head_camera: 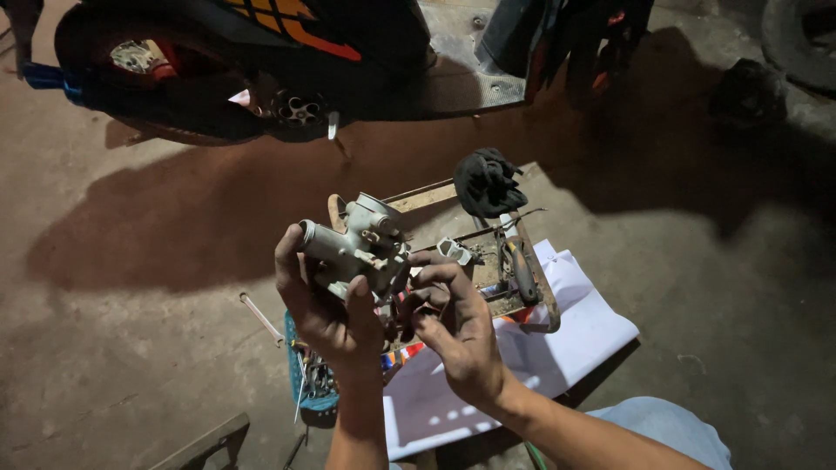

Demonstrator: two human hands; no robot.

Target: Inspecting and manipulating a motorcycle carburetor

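Nearest the camera, the two bare forearms rise from the bottom edge, and the left hand (pixel 324 305) is wrapped around a grey cast-metal carburettor (pixel 359 245), thumb up its left side and fingers curled under its body, so it is held in the air above the floor and not resting on anything. The right hand (pixel 457 326) sits just beside it with its fingers bent in toward the lower right of the casting; they seem to pinch or pick at a small part there, but whether anything is gripped between them I cannot tell. The likeliest mishap, as I judge it, is a small piece slipping from those grimy fingertips and dropping to the dark, dusty concrete floor (pixel 131 348), where the poor light would make it hard to find; a one-handed hold on the casting could also let it twist or fall. The carburettor itself looks dull silver, with a round open throat at the left end, a domed top and small brass-coloured fittings on its side. Below the hands lie a white sheet (pixel 575 335), a shallow wooden tray (pixel 544 300) holding a screwdriver (pixel 521 265) and a black glove (pixel 486 181), a blue basket (pixel 300 374) of tools and a spanner (pixel 259 315), with a motorcycle (pixel 244 61) beyond.
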